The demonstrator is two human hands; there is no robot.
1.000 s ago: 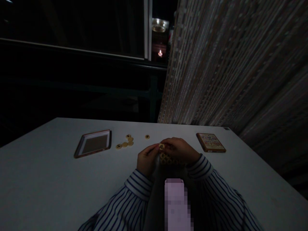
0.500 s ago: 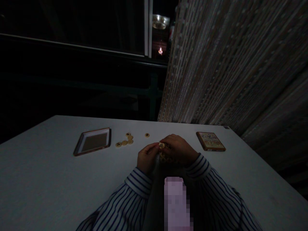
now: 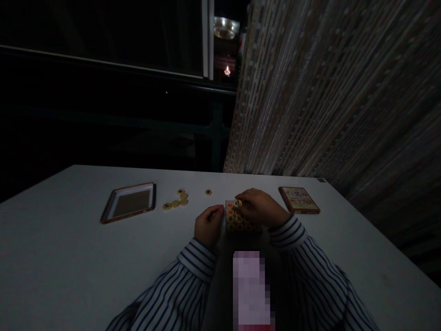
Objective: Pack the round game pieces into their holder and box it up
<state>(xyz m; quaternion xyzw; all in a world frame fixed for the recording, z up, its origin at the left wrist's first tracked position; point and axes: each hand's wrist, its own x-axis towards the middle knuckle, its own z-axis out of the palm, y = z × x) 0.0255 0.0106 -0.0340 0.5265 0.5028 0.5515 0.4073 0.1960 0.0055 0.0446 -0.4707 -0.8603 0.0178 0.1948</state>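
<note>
Nearest: a pale pink rectangular shape [image 3: 250, 285], blurred into squares, between the forearms; cannot tell what it is. Either side of it, cloth sleeves with dark blue stripes on white, left [image 3: 158, 292] and right [image 3: 320, 271].

Left hand [image 3: 208, 227] over the white, smooth-topped table [image 3: 69, 257], fingers curled in, thumb tip close to the forefinger. Nothing seen in its grip; whether the fingertips touch the box beside them, cannot tell.

Right hand [image 3: 263, 208] palm down, thumb and fingers closed in a pinch. Held: one round, pale yellow disc with a dark character [image 3: 237, 202], marked face to the camera, above the box.

Under the right hand: a squarish box packed with rows of pale yellow discs [image 3: 230, 220], mid-table from left to right. Some marks red, others dark; right part hidden by the hand and shade.

Farther out, toward the far left corner: a shallow brown-rimmed tray with pale inner walls [image 3: 133, 203]. Right of it, a bent chain of five pale yellow discs [image 3: 175, 203], two showing dark marks, the rest plain side up. Toward the far right corner: a flat brown case with a printed, lettered top [image 3: 299, 200].

Near the middle of the far edge: a lone, dark-marked yellow disc [image 3: 208, 192].

Beyond the table: a grey-beige string curtain [image 3: 275, 92] at right.
</note>
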